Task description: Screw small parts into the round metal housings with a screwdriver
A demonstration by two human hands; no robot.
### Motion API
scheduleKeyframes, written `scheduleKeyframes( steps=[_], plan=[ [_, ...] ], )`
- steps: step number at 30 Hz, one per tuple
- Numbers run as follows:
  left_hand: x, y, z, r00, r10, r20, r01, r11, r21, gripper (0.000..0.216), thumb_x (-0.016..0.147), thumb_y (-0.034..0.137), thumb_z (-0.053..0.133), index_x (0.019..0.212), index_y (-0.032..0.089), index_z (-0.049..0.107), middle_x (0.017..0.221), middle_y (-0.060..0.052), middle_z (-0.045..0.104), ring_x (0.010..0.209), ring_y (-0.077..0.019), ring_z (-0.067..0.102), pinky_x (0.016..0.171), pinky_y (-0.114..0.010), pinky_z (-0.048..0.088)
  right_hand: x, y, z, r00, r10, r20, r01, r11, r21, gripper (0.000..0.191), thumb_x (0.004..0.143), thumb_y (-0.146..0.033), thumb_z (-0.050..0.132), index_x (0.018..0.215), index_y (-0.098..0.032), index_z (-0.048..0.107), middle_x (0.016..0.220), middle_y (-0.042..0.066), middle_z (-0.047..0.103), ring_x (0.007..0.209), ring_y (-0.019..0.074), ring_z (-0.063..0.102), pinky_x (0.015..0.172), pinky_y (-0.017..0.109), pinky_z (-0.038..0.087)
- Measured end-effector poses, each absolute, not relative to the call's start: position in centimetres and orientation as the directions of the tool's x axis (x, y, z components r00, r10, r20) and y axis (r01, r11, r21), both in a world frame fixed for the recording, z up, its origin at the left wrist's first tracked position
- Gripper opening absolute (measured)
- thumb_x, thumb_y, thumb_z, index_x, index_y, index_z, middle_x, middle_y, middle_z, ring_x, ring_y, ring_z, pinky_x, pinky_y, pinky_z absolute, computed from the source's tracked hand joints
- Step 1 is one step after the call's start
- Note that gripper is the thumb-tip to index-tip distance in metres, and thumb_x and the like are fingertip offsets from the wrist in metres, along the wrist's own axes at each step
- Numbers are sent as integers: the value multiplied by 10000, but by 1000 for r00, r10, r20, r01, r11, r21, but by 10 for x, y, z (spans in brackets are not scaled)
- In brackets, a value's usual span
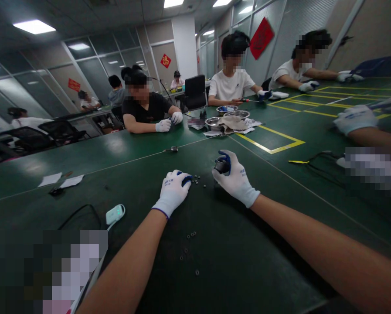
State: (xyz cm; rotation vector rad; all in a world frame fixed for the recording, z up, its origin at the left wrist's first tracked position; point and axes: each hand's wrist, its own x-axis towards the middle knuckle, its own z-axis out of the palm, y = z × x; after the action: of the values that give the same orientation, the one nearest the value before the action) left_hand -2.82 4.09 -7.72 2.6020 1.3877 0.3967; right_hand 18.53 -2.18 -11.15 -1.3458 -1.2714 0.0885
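My right hand [236,181], in a white glove with blue-coated fingers, is curled round a small dark round metal cup [221,165] at the table's middle. To its left, my gloved left hand [174,189] rests palm down with fingers bent and drawn together. Whatever its fingertips may pinch is hidden. Just beyond those fingertips lie several small ring-shaped metal nuts [196,181]. More small rings [192,235] are scattered nearer to me, between my forearms.
Metal bowls [215,124] and a cloth [232,123] lie across the green table [143,157], near seated co-workers. A white device with a cable [115,214] is at left, paper slips [72,181] beyond it. A co-worker's gloved hand [355,118] and a black cable [322,172] are at right.
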Motion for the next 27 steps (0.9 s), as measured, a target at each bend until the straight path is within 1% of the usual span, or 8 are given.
scheduleKeyframes(
  steps=[3, 6, 11, 14, 16, 19, 22, 27],
  plan=[
    [-26, 39, -75, 521, 843, 137, 808, -538, 240, 252, 983, 322, 595, 1168, 229, 739, 1268, -112, 678, 1202, -317, 594, 1054, -465, 496, 183, -24, -110, 374, 747, 549, 539, 306, -784, 541, 769, -392, 729, 1264, -211, 605, 957, 59, 730, 854, 248, 711, 825, 433, 609],
    [-25, 38, -76, 507, 852, 130, 816, -523, 247, 241, 996, 286, 579, 1186, 199, 698, 1256, -130, 698, 1186, -302, 624, 1046, -448, 503, 178, -28, -108, 330, 749, 574, 552, 340, -761, 480, 804, -385, 714, 1247, -219, 626, 964, 58, 738, 847, 244, 717, 830, 439, 613],
    [-26, 36, -80, 484, 851, 204, 752, -524, 401, 188, 991, 213, 575, 1150, 221, 676, 1161, -102, 746, 1102, -256, 695, 1003, -404, 546, 175, -34, -103, 211, 693, 689, 656, 422, -625, 423, 865, -313, 651, 1277, -223, 618, 1059, 95, 742, 920, 258, 722, 897, 464, 599],
    [-27, 37, -84, 525, 812, 256, 704, -583, 405, 213, 953, 155, 604, 1134, 222, 695, 1192, -93, 741, 1144, -249, 687, 1070, -418, 529, 178, -35, -102, 116, 683, 721, 730, 433, -528, 440, 860, -295, 645, 1294, -231, 617, 1118, 111, 742, 983, 289, 724, 931, 491, 586],
    [-28, 38, -85, 545, 797, 258, 692, -602, 398, 222, 934, 134, 620, 1117, 217, 713, 1191, -88, 744, 1151, -248, 686, 1091, -420, 523, 179, -35, -101, 91, 686, 722, 742, 437, -509, 462, 852, -302, 654, 1307, -232, 613, 1137, 112, 742, 1003, 298, 726, 939, 496, 584],
    [-29, 39, -85, 532, 807, 256, 680, -587, 439, 241, 921, 136, 644, 1134, 209, 729, 1198, -86, 755, 1149, -245, 697, 1098, -406, 526, 178, -34, -101, 134, 705, 697, 707, 424, -565, 493, 838, -319, 677, 1318, -229, 609, 1133, 106, 749, 1011, 290, 734, 935, 480, 591],
    [-30, 39, -84, 488, 834, 257, 667, -546, 508, 278, 922, 156, 660, 1186, 210, 728, 1241, -84, 761, 1172, -245, 702, 1116, -406, 521, 175, -35, -101, 188, 751, 633, 647, 390, -655, 486, 825, -320, 688, 1295, -217, 621, 1068, 87, 765, 942, 264, 747, 885, 443, 607],
    [-31, 37, -80, 472, 848, 242, 648, -519, 557, 209, 930, 188, 658, 1116, 223, 747, 1157, -65, 793, 1094, -241, 731, 1055, -410, 560, 172, -36, -100, 230, 813, 535, 562, 338, -755, 450, 811, -320, 700, 1246, -211, 653, 1029, 73, 777, 904, 248, 751, 854, 415, 615]
  ],
)
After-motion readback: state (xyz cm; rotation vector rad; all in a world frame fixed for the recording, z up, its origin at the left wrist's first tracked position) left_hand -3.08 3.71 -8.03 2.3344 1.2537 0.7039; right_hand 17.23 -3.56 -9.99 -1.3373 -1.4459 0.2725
